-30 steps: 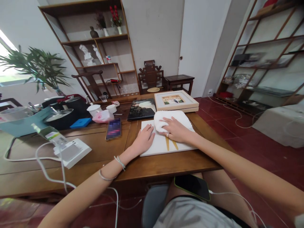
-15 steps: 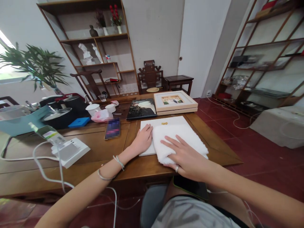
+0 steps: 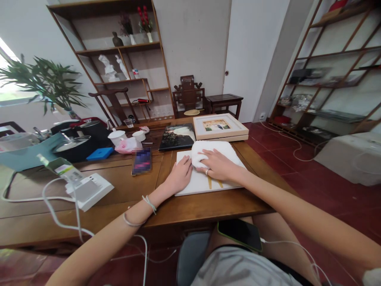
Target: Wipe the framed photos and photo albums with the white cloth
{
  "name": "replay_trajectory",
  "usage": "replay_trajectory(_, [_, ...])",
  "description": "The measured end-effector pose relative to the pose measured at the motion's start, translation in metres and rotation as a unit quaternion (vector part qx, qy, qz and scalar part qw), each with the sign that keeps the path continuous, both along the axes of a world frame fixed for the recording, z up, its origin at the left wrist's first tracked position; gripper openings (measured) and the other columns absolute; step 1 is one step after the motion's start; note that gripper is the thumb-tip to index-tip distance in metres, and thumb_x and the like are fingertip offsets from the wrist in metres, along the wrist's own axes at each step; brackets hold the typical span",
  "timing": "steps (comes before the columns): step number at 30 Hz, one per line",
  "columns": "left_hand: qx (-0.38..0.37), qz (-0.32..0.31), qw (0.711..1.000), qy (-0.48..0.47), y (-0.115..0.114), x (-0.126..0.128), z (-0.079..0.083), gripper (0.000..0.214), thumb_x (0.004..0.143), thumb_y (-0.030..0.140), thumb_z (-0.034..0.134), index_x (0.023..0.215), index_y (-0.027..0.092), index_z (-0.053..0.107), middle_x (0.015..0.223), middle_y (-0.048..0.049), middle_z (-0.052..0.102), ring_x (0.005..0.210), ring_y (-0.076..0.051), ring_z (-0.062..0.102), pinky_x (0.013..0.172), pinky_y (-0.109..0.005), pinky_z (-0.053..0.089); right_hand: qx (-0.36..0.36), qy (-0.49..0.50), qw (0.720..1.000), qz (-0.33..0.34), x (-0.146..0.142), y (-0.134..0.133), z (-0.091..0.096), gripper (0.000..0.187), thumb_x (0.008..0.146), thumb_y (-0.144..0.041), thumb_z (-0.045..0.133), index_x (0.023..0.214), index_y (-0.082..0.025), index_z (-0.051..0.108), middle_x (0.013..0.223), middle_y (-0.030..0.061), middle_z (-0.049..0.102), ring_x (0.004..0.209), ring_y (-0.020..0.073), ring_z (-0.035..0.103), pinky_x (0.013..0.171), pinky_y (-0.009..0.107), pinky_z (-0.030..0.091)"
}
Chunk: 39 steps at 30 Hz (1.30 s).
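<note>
A flat white board (image 3: 199, 182) with two gold stripes lies on the wooden table (image 3: 125, 186) in front of me. My left hand (image 3: 178, 176) rests flat on the board's left edge, fingers stretched out. My right hand (image 3: 214, 165), with a ring on one finger, presses a white towel (image 3: 218, 149) down on the far part of the board, fingers spread over the cloth. The towel covers the board's far half.
Beyond the board lie a dark photo book (image 3: 177, 136) and a framed picture (image 3: 220, 126). A phone (image 3: 142, 161), a pink packet (image 3: 128, 145), white cups (image 3: 117, 137), a blue box (image 3: 100, 153) and a white box with cables (image 3: 86, 190) sit to the left. Another phone (image 3: 240, 234) lies on my lap.
Half a second ago my right hand had dragged the towel to the near edge of the board; now it has pushed it back to the far side. The left hand stayed put.
</note>
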<state>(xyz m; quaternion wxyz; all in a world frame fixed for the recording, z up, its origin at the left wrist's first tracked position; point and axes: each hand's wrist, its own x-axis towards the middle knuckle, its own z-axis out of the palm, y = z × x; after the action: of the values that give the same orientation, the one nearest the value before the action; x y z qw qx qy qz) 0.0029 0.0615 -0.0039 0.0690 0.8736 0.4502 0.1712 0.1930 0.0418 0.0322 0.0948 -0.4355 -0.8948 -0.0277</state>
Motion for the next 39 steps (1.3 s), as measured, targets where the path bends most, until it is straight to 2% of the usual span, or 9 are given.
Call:
replay_trajectory(3, [0.004, -0.003, 1.0, -0.008, 0.0, 0.0, 0.0, 0.035, 0.094, 0.021, 0.03, 0.123, 0.016, 0.051, 0.14, -0.0146, 0.045, 0.135, -0.024, 0.036, 0.108, -0.049, 0.033, -0.007, -0.006, 1.0, -0.014, -0.005, 0.001, -0.001, 0.039, 0.095, -0.038, 0.041, 0.116, -0.013, 0.062, 0.142, 0.0185, 0.042, 0.135, 0.0332, 0.03, 0.105, 0.058, 0.025])
replay_trajectory(6, [-0.002, -0.005, 1.0, -0.002, 0.0, -0.001, 0.0, 0.037, 0.093, 0.019, 0.03, 0.125, 0.014, 0.049, 0.141, -0.0157, 0.044, 0.135, -0.025, 0.035, 0.109, -0.048, 0.033, 0.003, -0.009, 1.0, -0.023, -0.007, -0.012, -0.002, 0.036, 0.094, -0.035, 0.043, 0.112, -0.012, 0.065, 0.143, 0.0184, 0.042, 0.136, 0.0346, 0.028, 0.105, 0.058, 0.023])
replay_trajectory(12, [0.007, 0.001, 1.0, 0.008, 0.001, -0.001, -0.001, 0.04, 0.093, 0.018, 0.029, 0.128, 0.014, 0.047, 0.14, -0.0162, 0.044, 0.136, -0.025, 0.035, 0.109, -0.049, 0.033, 0.01, -0.005, 1.0, 0.001, -0.009, -0.068, -0.003, 0.033, 0.093, -0.033, 0.045, 0.103, -0.013, 0.069, 0.141, 0.0194, 0.044, 0.134, 0.0368, 0.03, 0.106, 0.059, 0.024])
replay_trajectory(17, [-0.001, 0.008, 1.0, 0.017, 0.001, -0.001, -0.002, 0.041, 0.092, 0.019, 0.03, 0.129, 0.011, 0.047, 0.143, -0.0185, 0.041, 0.136, -0.025, 0.034, 0.109, -0.049, 0.032, -0.007, 0.004, 1.0, 0.029, -0.006, -0.105, -0.006, 0.025, 0.084, -0.03, 0.058, 0.1, -0.014, 0.07, 0.145, 0.019, 0.038, 0.136, 0.0373, 0.026, 0.108, 0.058, 0.021])
replay_trajectory(21, [-0.007, 0.009, 1.0, 0.021, 0.0, -0.001, 0.0, 0.042, 0.093, 0.02, 0.029, 0.13, 0.009, 0.046, 0.144, -0.0188, 0.039, 0.138, -0.025, 0.031, 0.11, -0.048, 0.031, -0.038, 0.029, 0.999, 0.024, 0.003, -0.103, -0.005, 0.027, 0.075, -0.016, 0.061, 0.1, -0.017, 0.07, 0.145, 0.013, 0.04, 0.136, 0.0307, 0.028, 0.112, 0.051, 0.019])
replay_trajectory(24, [-0.017, 0.011, 1.0, 0.002, 0.001, 0.0, 0.003, 0.041, 0.092, 0.019, 0.031, 0.127, 0.01, 0.05, 0.143, -0.0171, 0.042, 0.136, -0.025, 0.034, 0.111, -0.046, 0.031, -0.035, 0.053, 0.998, -0.004, 0.004, -0.089, -0.002, 0.029, 0.076, -0.013, 0.056, 0.101, -0.016, 0.069, 0.142, 0.0111, 0.045, 0.135, 0.0279, 0.031, 0.112, 0.048, 0.021])
replay_trajectory(28, [-0.035, 0.032, 0.997, -0.061, 0.005, -0.003, 0.006, 0.04, 0.088, 0.012, 0.035, 0.121, 0.008, 0.057, 0.137, -0.0156, 0.05, 0.131, -0.023, 0.044, 0.111, -0.04, 0.031, -0.015, 0.047, 0.998, -0.035, -0.016, -0.079, 0.0, 0.027, 0.079, -0.016, 0.052, 0.1, -0.012, 0.07, 0.137, 0.016, 0.049, 0.133, 0.0322, 0.033, 0.11, 0.052, 0.022])
replay_trajectory(34, [-0.046, 0.066, 0.988, -0.13, 0.012, -0.01, 0.01, 0.038, 0.087, 0.012, 0.036, 0.112, 0.013, 0.065, 0.125, -0.0089, 0.062, 0.117, -0.021, 0.058, 0.103, -0.035, 0.043, 0.005, 0.012, 0.999, 0.032, -0.062, -0.094, -0.004, 0.03, 0.079, -0.023, 0.057, 0.1, -0.007, 0.07, 0.132, 0.0267, 0.05, 0.128, 0.0357, 0.039, 0.107, 0.048, 0.026])
replay_trajectory(39, [-0.028, 0.057, 0.991, -0.117, 0.01, -0.008, 0.011, 0.039, 0.088, 0.011, 0.033, 0.11, 0.013, 0.065, 0.123, -0.0091, 0.063, 0.117, -0.019, 0.057, 0.104, -0.034, 0.043, 0.036, 0.006, 0.999, 0.04, -0.056, -0.095, -0.009, 0.028, 0.078, -0.026, 0.058, 0.098, -0.011, 0.07, 0.131, 0.0239, 0.052, 0.128, 0.0343, 0.041, 0.107, 0.049, 0.025])
